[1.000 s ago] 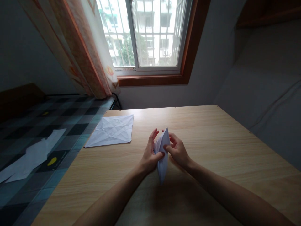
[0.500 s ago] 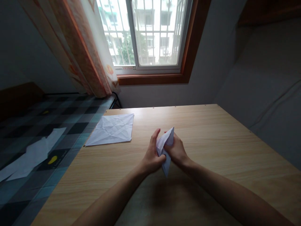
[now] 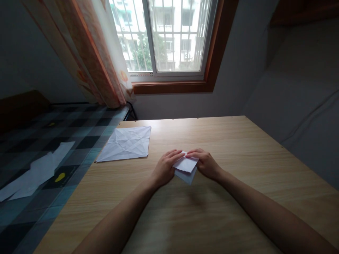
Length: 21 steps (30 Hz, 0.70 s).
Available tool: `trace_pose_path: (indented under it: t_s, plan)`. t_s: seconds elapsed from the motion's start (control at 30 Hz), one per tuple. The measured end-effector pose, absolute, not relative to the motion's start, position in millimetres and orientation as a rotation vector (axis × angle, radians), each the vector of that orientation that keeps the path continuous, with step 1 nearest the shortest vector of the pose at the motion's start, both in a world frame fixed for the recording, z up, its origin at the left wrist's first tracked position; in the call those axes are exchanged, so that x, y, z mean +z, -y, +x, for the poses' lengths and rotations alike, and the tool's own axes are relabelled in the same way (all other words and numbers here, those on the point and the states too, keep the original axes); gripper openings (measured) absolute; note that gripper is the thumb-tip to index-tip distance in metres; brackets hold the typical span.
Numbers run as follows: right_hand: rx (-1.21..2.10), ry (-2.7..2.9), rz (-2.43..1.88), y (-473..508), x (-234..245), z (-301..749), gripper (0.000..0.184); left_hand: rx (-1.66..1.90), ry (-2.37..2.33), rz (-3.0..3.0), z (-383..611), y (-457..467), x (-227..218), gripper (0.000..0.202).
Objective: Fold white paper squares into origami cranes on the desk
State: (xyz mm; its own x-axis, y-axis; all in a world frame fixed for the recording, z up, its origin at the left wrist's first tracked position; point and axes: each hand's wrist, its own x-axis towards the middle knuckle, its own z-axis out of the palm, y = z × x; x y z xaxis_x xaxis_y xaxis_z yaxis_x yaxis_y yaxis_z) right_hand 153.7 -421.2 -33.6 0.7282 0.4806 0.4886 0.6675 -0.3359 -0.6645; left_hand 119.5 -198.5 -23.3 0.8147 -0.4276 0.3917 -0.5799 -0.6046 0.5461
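Left hand (image 3: 164,168) and right hand (image 3: 208,163) hold layered, white folded paper (image 3: 185,164)

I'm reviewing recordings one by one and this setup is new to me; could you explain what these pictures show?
No machine here: a person works with two bare hands. Every picture comes from one camera worn on the head, looking forward and down. The left hand and right hand together hold a folded white paper over the wood-grain table. On the table's far left part lies a creased white paper sheet. Further left, white paper pieces lie on a bed with a checked cover.
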Motion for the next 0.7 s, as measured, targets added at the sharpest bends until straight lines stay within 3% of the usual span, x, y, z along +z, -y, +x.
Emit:
trace_pose_path:
  t_s: [0.17,0.33,0.47,0.57,0.7]
  plan:
    - [-0.231,1.135,-2.083,436,-41,157,0.037,0.003,0.911,2.634,119,185,-16,0.055]
    - [-0.137,1.295,-2.196,451,-34,150,0.043,-0.147,0.951,2.751,119,181,-7,0.068]
    - [-0.145,1.270,-2.295,455,-29,143,0.034,-0.074,0.875,2.795,118,187,-7,0.047]
    - [-0.266,1.193,-2.424,442,-27,134,0.029,-0.040,0.902,2.816,119,192,-7,0.047]
    - [-0.314,1.108,-2.600,419,-29,119,0.048,-0.089,0.958,2.829,122,194,-8,0.059]
